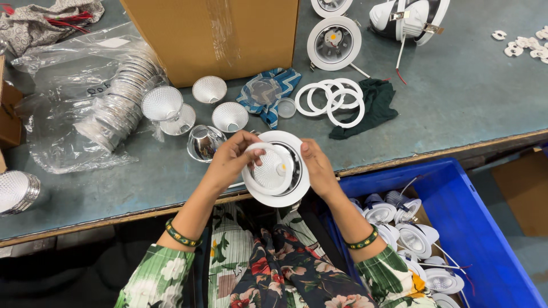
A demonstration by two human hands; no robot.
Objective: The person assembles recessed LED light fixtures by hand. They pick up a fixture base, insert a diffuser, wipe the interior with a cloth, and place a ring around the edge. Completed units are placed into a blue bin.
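Note:
A round white downlight fitting (285, 194) is held over the table's front edge, its silver reflector cone and small yellow light chip facing up. My left hand (231, 157) grips its left side and presses a thin white ring (268, 149) against the reflector's rim. On the fitting's right edge, my right hand (317, 165) steadies it. Loose silver reflector cones (210, 88) stand on the grey-green table (456, 97) just beyond my left hand.
Three white rings (337, 97) lie by a dark green cloth (374, 105). A cardboard box (217, 34) stands at the back, a plastic bag of stacked reflectors (108, 108) to the left. More fittings (334, 43) sit far back. A blue crate (474, 222) of finished lights is at the right.

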